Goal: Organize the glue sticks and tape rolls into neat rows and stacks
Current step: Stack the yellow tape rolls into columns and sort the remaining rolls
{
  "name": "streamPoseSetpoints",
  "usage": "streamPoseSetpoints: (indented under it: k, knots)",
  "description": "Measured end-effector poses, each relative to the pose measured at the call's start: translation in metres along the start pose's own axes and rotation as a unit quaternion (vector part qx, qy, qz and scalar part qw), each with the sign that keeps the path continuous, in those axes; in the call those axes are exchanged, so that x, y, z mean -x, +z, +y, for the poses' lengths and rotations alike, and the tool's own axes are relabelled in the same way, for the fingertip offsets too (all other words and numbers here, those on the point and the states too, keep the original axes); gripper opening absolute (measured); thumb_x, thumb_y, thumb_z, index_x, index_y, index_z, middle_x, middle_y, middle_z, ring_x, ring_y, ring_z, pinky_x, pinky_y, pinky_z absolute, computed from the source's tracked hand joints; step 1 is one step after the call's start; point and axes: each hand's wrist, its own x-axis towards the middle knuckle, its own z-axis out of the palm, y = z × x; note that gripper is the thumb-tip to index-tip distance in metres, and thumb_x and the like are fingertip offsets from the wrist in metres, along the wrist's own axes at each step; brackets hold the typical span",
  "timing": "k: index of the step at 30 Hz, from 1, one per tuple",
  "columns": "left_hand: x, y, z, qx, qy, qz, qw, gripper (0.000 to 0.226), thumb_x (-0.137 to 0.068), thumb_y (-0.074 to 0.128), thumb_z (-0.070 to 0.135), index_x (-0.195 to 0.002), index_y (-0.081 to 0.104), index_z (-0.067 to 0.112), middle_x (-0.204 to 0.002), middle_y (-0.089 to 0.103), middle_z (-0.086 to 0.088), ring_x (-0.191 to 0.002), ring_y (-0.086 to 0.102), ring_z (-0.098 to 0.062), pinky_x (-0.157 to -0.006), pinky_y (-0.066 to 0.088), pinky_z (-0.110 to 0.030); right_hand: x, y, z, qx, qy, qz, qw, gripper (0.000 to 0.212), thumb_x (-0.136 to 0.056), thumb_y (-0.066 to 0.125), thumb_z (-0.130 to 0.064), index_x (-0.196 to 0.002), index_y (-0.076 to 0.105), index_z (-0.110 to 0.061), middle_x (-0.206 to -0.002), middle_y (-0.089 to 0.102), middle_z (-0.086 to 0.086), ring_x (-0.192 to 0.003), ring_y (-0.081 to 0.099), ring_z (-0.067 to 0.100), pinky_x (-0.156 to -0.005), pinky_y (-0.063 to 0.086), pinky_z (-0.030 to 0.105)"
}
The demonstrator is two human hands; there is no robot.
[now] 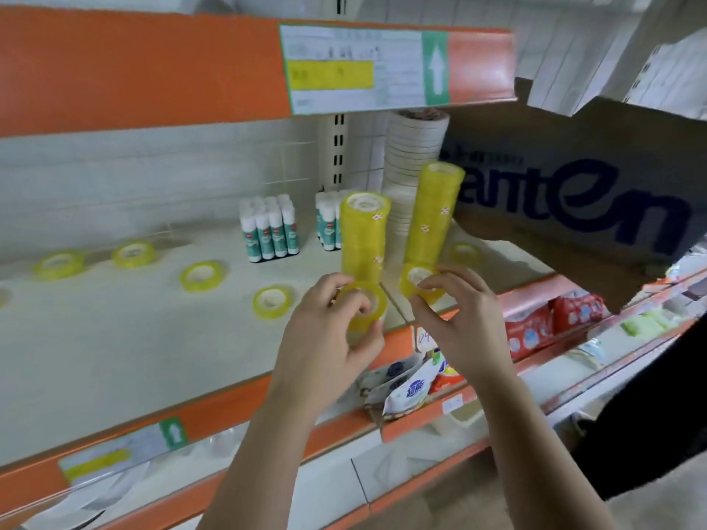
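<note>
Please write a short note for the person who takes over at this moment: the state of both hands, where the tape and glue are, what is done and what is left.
Left hand grips one yellow tape roll in front of the shorter stack.
Right hand pinches another roll at the foot of the taller stack.
Done: two upright yellow stacks; the glue stick blocks stand in rows behind.
Left: add both held rolls to a stack, then gather the loose rolls lying flat on the shelf: at least four on the left, one beside the taller stack.
</note>
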Motion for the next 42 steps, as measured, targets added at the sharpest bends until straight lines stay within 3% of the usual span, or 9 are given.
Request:
streamPoseSetpoints:
  k: [6,10,15,20,24,27,30,35,42]
  knots:
    - [-0.026,0.044,0.014,0.009,0.015,0.018,1.000,0.024,-0.082,0.059,0.038,-0.084,0.066,0.015,-0.111,0.058,-0.003,-0.091,0.061,-0.018,-0.076,0.045,-0.022,-0.019,-0.025,0.045,0.024,0.002,0.014,1.000,0.014,-0.077,0.079,-0.015,-0.089,0.074,-0.013,-0.100,0.066,-0.001,-0.092,0.062,0.009,-0.080,0.046,0.015]
    - [-0.040,0.069,0.021,-0.006,0.002,0.034,0.999,0.025,-0.083,0.061,0.040,-0.083,0.066,0.015,-0.109,0.058,0.000,-0.088,0.060,-0.015,-0.075,0.047,-0.022,-0.034,-0.034,0.081,0.026,0.003,-0.006,1.000,0.014,-0.078,0.079,-0.020,-0.089,0.074,-0.014,-0.105,0.068,0.001,-0.097,0.062,0.010,-0.083,0.046,0.016]
    - [-0.054,0.099,0.037,-0.043,-0.047,0.051,0.997,0.028,-0.082,0.061,0.043,-0.083,0.068,0.016,-0.110,0.060,-0.001,-0.092,0.062,-0.016,-0.076,0.043,-0.018,-0.059,-0.049,0.122,-0.010,-0.009,-0.062,0.998,0.014,-0.078,0.080,-0.019,-0.087,0.071,-0.015,-0.103,0.065,-0.004,-0.094,0.060,0.003,-0.081,0.038,0.004]
    - [-0.062,0.117,0.062,-0.068,-0.099,0.090,0.989,0.024,-0.079,0.069,0.038,-0.084,0.067,0.015,-0.108,0.060,0.000,-0.094,0.061,-0.012,-0.080,0.041,-0.014,-0.084,-0.060,0.141,-0.058,-0.029,-0.109,0.992,0.015,-0.080,0.078,-0.023,-0.091,0.069,-0.017,-0.110,0.061,-0.009,-0.101,0.057,0.003,-0.088,0.046,0.022]
    - [-0.064,0.121,0.072,-0.088,-0.115,0.094,0.985,0.021,-0.076,0.076,0.031,-0.085,0.065,0.015,-0.107,0.059,0.000,-0.094,0.059,-0.012,-0.080,0.035,-0.006,-0.106,-0.060,0.141,-0.094,-0.058,-0.119,0.987,0.016,-0.081,0.076,-0.026,-0.091,0.069,-0.016,-0.112,0.059,-0.008,-0.102,0.055,0.004,-0.087,0.045,0.024]
    - [-0.060,0.123,0.072,-0.097,-0.130,0.104,0.981,0.024,-0.076,0.075,0.036,-0.086,0.064,0.017,-0.111,0.059,0.000,-0.096,0.060,-0.013,-0.081,0.039,-0.013,-0.114,-0.054,0.148,-0.095,-0.072,-0.130,0.984,0.018,-0.080,0.075,-0.026,-0.094,0.068,-0.016,-0.112,0.060,-0.005,-0.103,0.056,0.006,-0.086,0.048,0.032]
    - [-0.059,0.122,0.073,-0.096,-0.128,0.120,0.980,0.029,-0.077,0.064,0.043,-0.086,0.061,0.015,-0.108,0.060,0.000,-0.093,0.060,-0.014,-0.080,0.037,-0.010,-0.116,-0.048,0.160,-0.088,-0.059,-0.141,0.984,0.018,-0.080,0.075,-0.026,-0.093,0.068,-0.015,-0.111,0.060,-0.005,-0.103,0.055,0.005,-0.087,0.049,0.031]
    - [-0.055,0.121,0.071,-0.111,-0.125,0.128,0.978,0.030,-0.077,0.064,0.042,-0.084,0.060,0.013,-0.101,0.061,0.002,-0.088,0.061,-0.015,-0.075,0.040,-0.013,-0.116,-0.037,0.181,-0.056,-0.040,-0.168,0.983,0.017,-0.078,0.077,-0.023,-0.089,0.067,-0.015,-0.106,0.063,-0.002,-0.101,0.058,0.013,-0.086,0.049,0.032]
    - [-0.050,0.130,0.075,-0.111,-0.137,0.122,0.977,0.033,-0.078,0.063,0.045,-0.085,0.060,0.013,-0.105,0.060,0.000,-0.091,0.062,-0.018,-0.077,0.041,-0.016,-0.124,-0.031,0.184,-0.052,-0.035,-0.226,0.972,0.017,-0.081,0.076,-0.021,-0.094,0.069,-0.012,-0.107,0.065,-0.002,-0.099,0.058,0.011,-0.083,0.048,0.027]
